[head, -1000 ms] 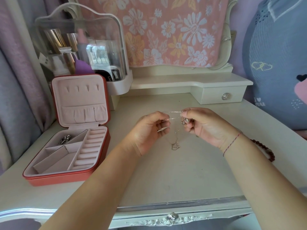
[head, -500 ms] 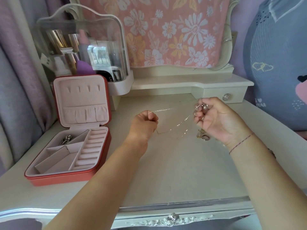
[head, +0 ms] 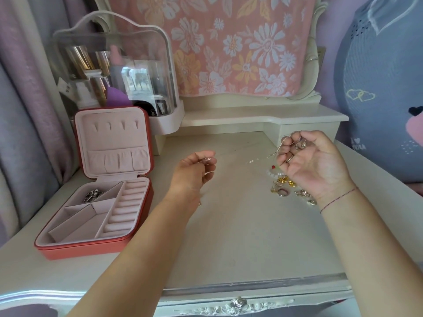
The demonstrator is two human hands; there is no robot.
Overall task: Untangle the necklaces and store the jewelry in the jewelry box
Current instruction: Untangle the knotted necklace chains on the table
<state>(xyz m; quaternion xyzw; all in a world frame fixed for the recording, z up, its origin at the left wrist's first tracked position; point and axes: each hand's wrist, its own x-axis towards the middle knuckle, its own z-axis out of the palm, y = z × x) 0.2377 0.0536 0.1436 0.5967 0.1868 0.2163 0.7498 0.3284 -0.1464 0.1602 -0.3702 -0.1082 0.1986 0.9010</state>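
Observation:
My left hand point(head: 194, 172) hovers over the middle of the dressing table and pinches the clasp end of a thin necklace chain point(head: 207, 159). My right hand point(head: 309, 163), raised at the right, grips a bunch of thin chains with a pendant point(head: 301, 144). A small pile of rings, gold earrings and pearl pieces point(head: 283, 186) lies on the table under my right hand. The red jewelry box point(head: 96, 245) stands open at the left, pink inside, with a silver piece point(head: 92, 195) in its back compartment.
A clear cosmetics case point(head: 114, 65) stands behind the box on a white base. A raised shelf with a drawer point(head: 297, 124) runs along the back. A big blue cushion point(head: 384, 88) leans at the right. Curtains hang at the left.
My hands have drawn apart, the left toward the box side, the right up and to the right. The chain that stretched between them no longer shows as a taut line. The pile is uncovered.

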